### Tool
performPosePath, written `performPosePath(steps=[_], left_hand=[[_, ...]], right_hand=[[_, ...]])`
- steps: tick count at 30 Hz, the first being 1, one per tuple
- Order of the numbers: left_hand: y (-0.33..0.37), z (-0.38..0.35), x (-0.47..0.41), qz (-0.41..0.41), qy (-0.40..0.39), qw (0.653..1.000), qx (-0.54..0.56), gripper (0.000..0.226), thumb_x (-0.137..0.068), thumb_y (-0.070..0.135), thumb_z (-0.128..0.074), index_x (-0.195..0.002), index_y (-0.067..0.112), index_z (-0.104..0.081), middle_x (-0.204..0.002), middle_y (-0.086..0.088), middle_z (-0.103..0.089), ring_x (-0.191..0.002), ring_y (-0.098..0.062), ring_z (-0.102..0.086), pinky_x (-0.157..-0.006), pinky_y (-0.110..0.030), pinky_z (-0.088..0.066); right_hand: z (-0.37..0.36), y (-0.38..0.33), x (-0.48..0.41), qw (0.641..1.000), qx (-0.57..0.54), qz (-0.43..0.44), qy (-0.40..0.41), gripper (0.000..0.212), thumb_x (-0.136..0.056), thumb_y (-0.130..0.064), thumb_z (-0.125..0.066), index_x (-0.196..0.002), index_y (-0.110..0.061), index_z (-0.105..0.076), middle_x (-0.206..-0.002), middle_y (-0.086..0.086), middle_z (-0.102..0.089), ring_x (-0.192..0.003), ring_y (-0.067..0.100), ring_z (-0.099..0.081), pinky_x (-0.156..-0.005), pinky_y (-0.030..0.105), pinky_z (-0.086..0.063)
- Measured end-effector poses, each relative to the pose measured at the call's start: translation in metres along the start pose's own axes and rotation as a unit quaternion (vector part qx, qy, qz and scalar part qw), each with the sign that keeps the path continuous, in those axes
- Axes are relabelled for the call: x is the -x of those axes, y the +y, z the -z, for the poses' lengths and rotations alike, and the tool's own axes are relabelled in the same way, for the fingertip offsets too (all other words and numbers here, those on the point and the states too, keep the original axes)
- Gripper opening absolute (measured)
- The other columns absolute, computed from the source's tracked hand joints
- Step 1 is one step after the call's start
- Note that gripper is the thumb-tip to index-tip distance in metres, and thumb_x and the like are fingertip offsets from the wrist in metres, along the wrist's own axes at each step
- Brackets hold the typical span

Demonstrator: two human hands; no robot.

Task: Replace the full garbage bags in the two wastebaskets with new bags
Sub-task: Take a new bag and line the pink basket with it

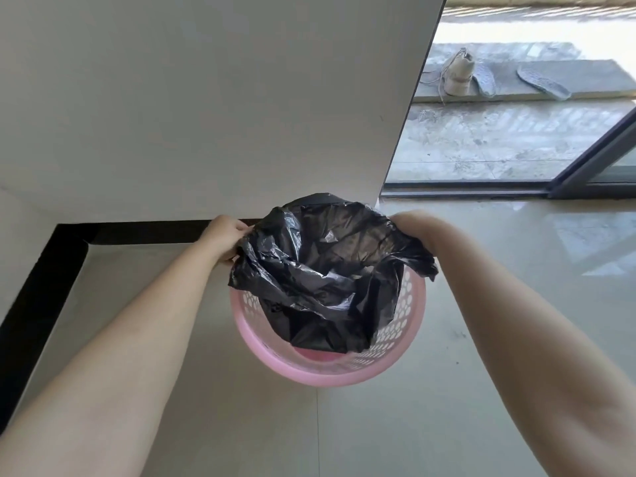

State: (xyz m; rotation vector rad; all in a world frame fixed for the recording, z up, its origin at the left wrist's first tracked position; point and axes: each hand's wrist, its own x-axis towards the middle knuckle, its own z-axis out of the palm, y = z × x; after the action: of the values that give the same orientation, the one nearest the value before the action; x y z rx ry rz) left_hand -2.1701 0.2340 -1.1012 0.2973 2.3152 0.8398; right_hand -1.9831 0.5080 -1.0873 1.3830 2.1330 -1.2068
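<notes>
A pink perforated wastebasket (309, 371) stands on the pale tiled floor below me. A black garbage bag (323, 270) hangs open inside it, its mouth spread wide above the far part of the rim. My left hand (225, 241) grips the bag's left edge. My right hand (413, 223) holds the bag's right edge, with the fingers hidden behind the plastic. The bag's bottom rests low in the basket, and some pink base shows in front of it. Only one wastebasket is in view.
A white wall (206, 98) with a black skirting strip (137, 232) rises just behind the basket. To the right, a sliding door track (464, 192) leads to a balcony holding a shoe (457, 75) and two insoles (543, 84).
</notes>
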Motion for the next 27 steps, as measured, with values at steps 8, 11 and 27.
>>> performPosePath(steps=[8,11,27], left_hand=[[0.010,0.009,-0.011,0.003,0.157,0.975,-0.155,0.048,-0.091,0.059,-0.054,-0.069,0.018,-0.060,-0.069,-0.004,-0.057,-0.069,-0.026,-0.054,-0.057,-0.028,-0.036],[0.005,0.006,-0.013,0.110,0.008,0.963,-0.247,0.028,-0.093,0.029,-0.062,-0.098,0.003,-0.071,-0.102,-0.015,-0.068,-0.082,-0.028,-0.060,-0.074,-0.034,-0.046],[0.031,0.005,0.033,-0.120,0.149,0.958,-0.215,0.017,-0.089,0.027,-0.065,-0.091,0.012,-0.074,-0.080,-0.007,-0.066,-0.084,-0.030,-0.061,-0.066,-0.028,-0.039]], right_hand=[[-0.003,0.002,-0.005,0.991,-0.021,0.003,0.130,0.028,-0.086,-0.035,-0.060,-0.082,-0.008,-0.064,-0.084,0.008,-0.064,-0.080,0.026,-0.062,-0.067,0.029,-0.046],[-0.005,0.012,-0.006,0.993,0.042,-0.005,0.114,0.024,-0.090,-0.027,-0.058,-0.088,-0.004,-0.060,-0.096,0.013,-0.064,-0.086,0.028,-0.057,-0.072,0.032,-0.044],[-0.013,0.002,0.039,0.952,0.128,0.164,0.224,0.057,-0.096,-0.064,-0.037,-0.120,-0.018,-0.062,-0.118,0.010,-0.064,-0.115,0.031,-0.058,-0.085,0.039,-0.045]])
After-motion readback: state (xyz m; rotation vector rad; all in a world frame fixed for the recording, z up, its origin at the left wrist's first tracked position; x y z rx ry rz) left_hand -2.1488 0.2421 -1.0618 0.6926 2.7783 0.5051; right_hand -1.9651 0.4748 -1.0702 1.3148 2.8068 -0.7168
